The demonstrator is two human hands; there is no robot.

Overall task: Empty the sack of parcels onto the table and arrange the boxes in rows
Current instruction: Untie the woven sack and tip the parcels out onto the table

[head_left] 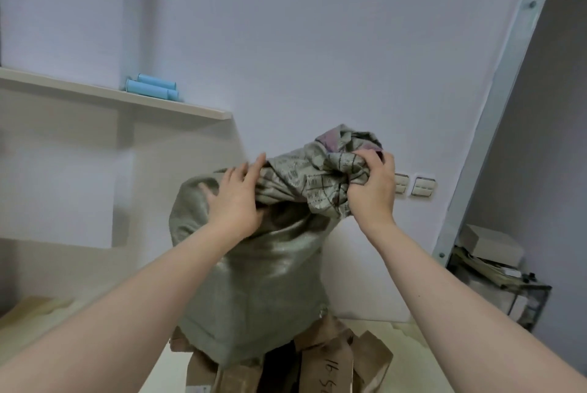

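Note:
A grey-green woven sack (254, 281) hangs upside down over the pale table (409, 348), its mouth facing down. Brown cardboard boxes (324, 364) spill out beneath it in a loose heap, one with handwritten numbers on it. My right hand (371, 189) is clenched on the bunched, printed bottom end of the sack, held up high. My left hand (235, 199) lies flat against the sack's upper left side, fingers spread and pressing the fabric. How many boxes remain inside is hidden.
A shelf (127, 97) on the left wall carries two blue rolls (152, 89). A metal rack (495, 268) with a box and papers stands at the right, behind a slanted metal post. Light switches (416, 186) sit on the wall behind my right hand.

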